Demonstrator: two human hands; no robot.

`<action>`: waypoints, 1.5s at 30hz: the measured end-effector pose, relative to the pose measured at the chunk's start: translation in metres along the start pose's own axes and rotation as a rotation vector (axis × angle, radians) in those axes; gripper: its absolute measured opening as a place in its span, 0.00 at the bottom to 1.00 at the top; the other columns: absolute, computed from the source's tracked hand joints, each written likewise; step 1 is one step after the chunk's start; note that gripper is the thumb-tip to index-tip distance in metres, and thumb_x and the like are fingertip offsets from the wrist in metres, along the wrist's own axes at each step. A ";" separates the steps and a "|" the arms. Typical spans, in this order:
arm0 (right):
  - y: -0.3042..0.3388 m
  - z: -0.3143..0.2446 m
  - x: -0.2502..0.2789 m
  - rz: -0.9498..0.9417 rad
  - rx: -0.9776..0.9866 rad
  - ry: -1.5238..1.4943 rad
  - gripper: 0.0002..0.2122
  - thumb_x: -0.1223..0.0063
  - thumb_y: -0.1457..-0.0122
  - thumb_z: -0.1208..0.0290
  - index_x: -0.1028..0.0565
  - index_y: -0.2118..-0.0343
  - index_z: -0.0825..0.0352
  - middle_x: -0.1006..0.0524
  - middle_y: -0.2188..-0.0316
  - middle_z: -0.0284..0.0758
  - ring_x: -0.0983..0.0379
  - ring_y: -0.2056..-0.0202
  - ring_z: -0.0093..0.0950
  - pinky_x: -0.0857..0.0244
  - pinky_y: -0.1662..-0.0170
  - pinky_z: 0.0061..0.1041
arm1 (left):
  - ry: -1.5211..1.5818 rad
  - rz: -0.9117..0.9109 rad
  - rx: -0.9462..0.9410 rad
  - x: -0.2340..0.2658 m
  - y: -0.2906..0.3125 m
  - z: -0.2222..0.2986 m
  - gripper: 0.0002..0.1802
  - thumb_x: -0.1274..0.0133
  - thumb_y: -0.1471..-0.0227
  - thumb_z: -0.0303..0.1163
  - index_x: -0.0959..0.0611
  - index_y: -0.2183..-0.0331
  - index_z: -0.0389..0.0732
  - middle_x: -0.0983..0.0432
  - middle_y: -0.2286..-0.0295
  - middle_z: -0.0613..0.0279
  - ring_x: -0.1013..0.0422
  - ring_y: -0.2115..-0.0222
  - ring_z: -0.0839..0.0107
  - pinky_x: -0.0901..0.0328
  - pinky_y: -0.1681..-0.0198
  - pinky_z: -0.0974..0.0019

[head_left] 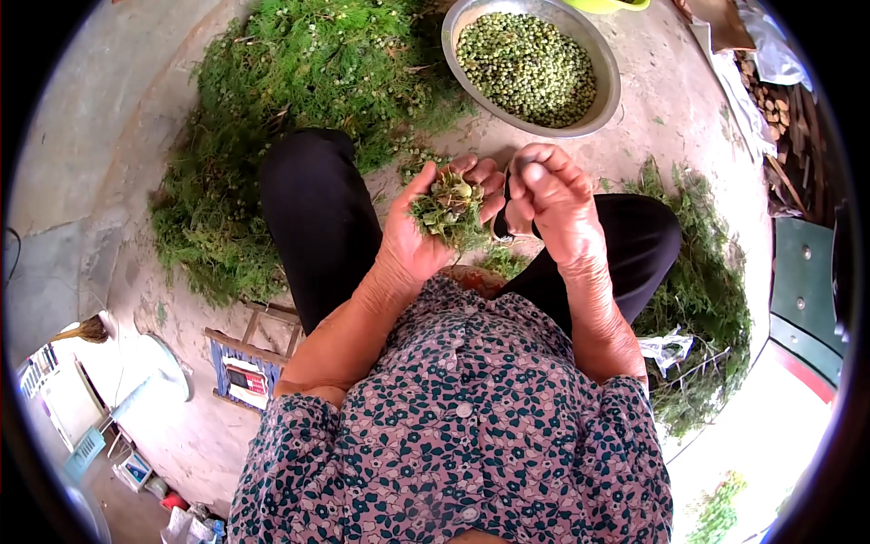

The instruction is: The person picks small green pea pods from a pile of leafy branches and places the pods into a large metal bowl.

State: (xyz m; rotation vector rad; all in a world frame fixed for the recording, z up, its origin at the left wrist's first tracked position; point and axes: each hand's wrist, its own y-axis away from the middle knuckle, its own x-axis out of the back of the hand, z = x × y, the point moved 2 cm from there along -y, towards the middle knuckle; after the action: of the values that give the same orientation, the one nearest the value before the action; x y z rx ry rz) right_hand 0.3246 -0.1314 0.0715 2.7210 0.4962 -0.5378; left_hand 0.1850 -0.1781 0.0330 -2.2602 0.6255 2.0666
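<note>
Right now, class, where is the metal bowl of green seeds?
In the head view, the metal bowl sits on the concrete floor at the top, right of centre, beyond both hands, with the big pile of green sprigs to its left.

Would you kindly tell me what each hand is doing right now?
Left hand: cupped, palm up, holding a clump of green sprigs.
Right hand: fingers curled closed beside the clump; what it pinches cannot be told.

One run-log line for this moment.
left hand: cupping clump of green sprigs | right hand: pinched shut beside it | round metal bowl: green seeds
</note>
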 end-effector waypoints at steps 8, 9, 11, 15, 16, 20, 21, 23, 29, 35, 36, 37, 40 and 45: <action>-0.006 0.008 -0.022 -0.058 0.349 0.944 0.05 0.45 0.54 0.79 0.26 0.72 0.70 0.30 0.78 0.37 0.30 0.76 0.28 0.36 0.72 0.23 | -0.069 0.006 0.007 0.010 0.001 0.006 0.22 0.63 0.44 0.41 0.30 0.57 0.32 0.31 0.60 0.52 0.32 0.60 0.60 0.38 0.55 0.57; -0.007 0.010 -0.021 -0.062 0.389 1.012 0.06 0.44 0.55 0.79 0.26 0.72 0.70 0.30 0.78 0.37 0.30 0.75 0.29 0.36 0.71 0.24 | -0.062 0.034 -0.004 0.010 0.001 0.006 0.22 0.62 0.44 0.41 0.30 0.57 0.32 0.31 0.60 0.52 0.32 0.60 0.60 0.37 0.56 0.56; -0.007 0.010 -0.022 -0.048 0.336 0.949 0.06 0.43 0.56 0.77 0.25 0.72 0.69 0.29 0.78 0.37 0.30 0.73 0.32 0.37 0.69 0.25 | -0.052 0.015 0.007 0.009 0.001 0.006 0.22 0.64 0.43 0.40 0.30 0.57 0.32 0.31 0.60 0.51 0.33 0.59 0.60 0.38 0.54 0.57; -0.003 0.000 -0.022 -0.019 0.049 0.594 0.08 0.46 0.51 0.75 0.27 0.67 0.71 0.27 0.75 0.34 0.31 0.76 0.24 0.38 0.72 0.20 | -0.061 0.028 -0.033 0.012 0.000 0.008 0.22 0.65 0.43 0.40 0.31 0.56 0.32 0.32 0.59 0.50 0.34 0.58 0.60 0.40 0.52 0.57; -0.001 -0.003 -0.022 -0.003 -0.095 0.435 0.09 0.47 0.50 0.75 0.28 0.66 0.71 0.26 0.74 0.34 0.31 0.77 0.21 0.38 0.72 0.19 | -0.054 0.041 -0.032 0.010 0.001 0.007 0.21 0.65 0.43 0.39 0.31 0.56 0.32 0.32 0.58 0.50 0.35 0.57 0.59 0.41 0.51 0.57; -0.001 0.000 -0.006 -0.099 -0.175 0.186 0.09 0.52 0.47 0.76 0.30 0.64 0.72 0.26 0.71 0.37 0.29 0.74 0.18 0.44 0.77 0.14 | -0.003 -0.019 -0.024 0.004 0.001 0.006 0.21 0.63 0.44 0.39 0.32 0.57 0.31 0.35 0.56 0.50 0.38 0.53 0.59 0.44 0.48 0.56; -0.002 -0.001 -0.005 -0.114 -0.144 0.067 0.09 0.52 0.47 0.76 0.30 0.64 0.71 0.26 0.70 0.37 0.29 0.74 0.20 0.44 0.77 0.14 | 0.015 -0.059 -0.023 0.005 0.000 0.007 0.21 0.62 0.44 0.39 0.32 0.57 0.31 0.36 0.55 0.50 0.39 0.52 0.59 0.45 0.47 0.56; -0.003 -0.002 -0.004 -0.142 -0.080 -0.170 0.09 0.52 0.48 0.76 0.30 0.64 0.71 0.27 0.68 0.39 0.28 0.73 0.22 0.44 0.78 0.15 | 0.031 -0.186 0.013 0.005 -0.002 0.008 0.20 0.61 0.45 0.39 0.33 0.58 0.32 0.36 0.55 0.50 0.42 0.50 0.59 0.47 0.46 0.55; -0.004 0.002 -0.013 -0.132 0.214 0.661 0.09 0.51 0.53 0.87 0.26 0.68 0.71 0.30 0.73 0.37 0.28 0.74 0.26 0.32 0.71 0.20 | -0.039 -0.058 -0.023 0.003 0.001 0.008 0.22 0.65 0.43 0.40 0.32 0.56 0.31 0.34 0.57 0.50 0.37 0.54 0.59 0.42 0.50 0.54; -0.006 0.011 -0.013 -0.096 0.249 0.725 0.08 0.51 0.52 0.86 0.28 0.67 0.73 0.31 0.73 0.36 0.28 0.74 0.26 0.32 0.72 0.21 | -0.049 -0.103 -0.006 0.010 0.002 0.010 0.24 0.68 0.42 0.41 0.32 0.54 0.31 0.33 0.56 0.49 0.36 0.54 0.58 0.41 0.50 0.54; -0.006 0.010 -0.013 -0.084 0.196 0.647 0.08 0.51 0.52 0.86 0.29 0.67 0.73 0.30 0.72 0.35 0.28 0.74 0.25 0.32 0.72 0.20 | -0.051 -0.085 -0.006 0.009 0.002 0.010 0.24 0.67 0.42 0.41 0.32 0.54 0.31 0.33 0.56 0.49 0.36 0.54 0.58 0.42 0.50 0.54; -0.005 0.009 -0.013 -0.072 0.143 0.568 0.07 0.51 0.51 0.86 0.29 0.67 0.74 0.30 0.72 0.35 0.28 0.73 0.25 0.32 0.72 0.19 | -0.053 -0.067 -0.005 0.008 0.003 0.010 0.23 0.67 0.42 0.40 0.32 0.54 0.31 0.33 0.56 0.49 0.37 0.54 0.58 0.42 0.50 0.54; 0.000 0.005 -0.011 -0.049 -0.042 0.265 0.06 0.52 0.48 0.83 0.30 0.66 0.72 0.29 0.72 0.32 0.31 0.77 0.19 0.36 0.75 0.15 | -0.038 -0.011 -0.014 0.003 0.004 0.008 0.23 0.66 0.43 0.41 0.33 0.54 0.31 0.34 0.55 0.48 0.38 0.53 0.58 0.44 0.48 0.54; 0.000 0.012 0.003 -0.029 -0.104 0.221 0.06 0.51 0.47 0.80 0.30 0.65 0.69 0.30 0.79 0.28 0.42 0.83 0.13 0.48 0.80 0.10 | -0.016 -0.030 -0.009 0.001 0.001 0.007 0.24 0.64 0.44 0.41 0.33 0.55 0.30 0.37 0.53 0.48 0.41 0.50 0.58 0.48 0.45 0.53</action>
State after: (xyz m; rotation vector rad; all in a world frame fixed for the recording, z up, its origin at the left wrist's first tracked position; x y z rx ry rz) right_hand 0.3233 -0.1354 0.0600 2.6901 0.6013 -0.2113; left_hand 0.1781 -0.1777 0.0319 -2.2414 0.5791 2.0766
